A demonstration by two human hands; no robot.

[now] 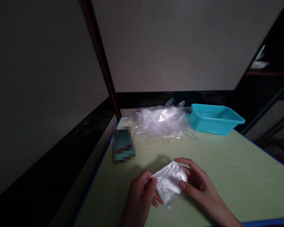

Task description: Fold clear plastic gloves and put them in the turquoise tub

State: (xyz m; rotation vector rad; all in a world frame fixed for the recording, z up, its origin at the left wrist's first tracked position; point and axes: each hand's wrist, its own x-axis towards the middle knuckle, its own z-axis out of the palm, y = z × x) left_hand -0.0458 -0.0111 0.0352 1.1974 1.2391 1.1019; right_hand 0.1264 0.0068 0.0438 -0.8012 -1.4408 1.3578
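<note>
A folded clear plastic bag (169,181) is held between my two hands, over the front part of the table. My left hand (143,192) pinches its left edge between thumb and fingers. On the other side, my right hand (195,183) grips the bag's right edge, with the thumb on top and the fingers behind. The bag is shiny and creased, and a loose corner hangs at its lower end. Beyond the hands lies a loose heap of clear plastic bags (161,121).
A turquoise plastic basin (215,121) stands at the table's back right. Near the left edge lies a blurred dark green item (123,145). The pale table (239,176) has a blue rim, and panels rise behind it and to its left.
</note>
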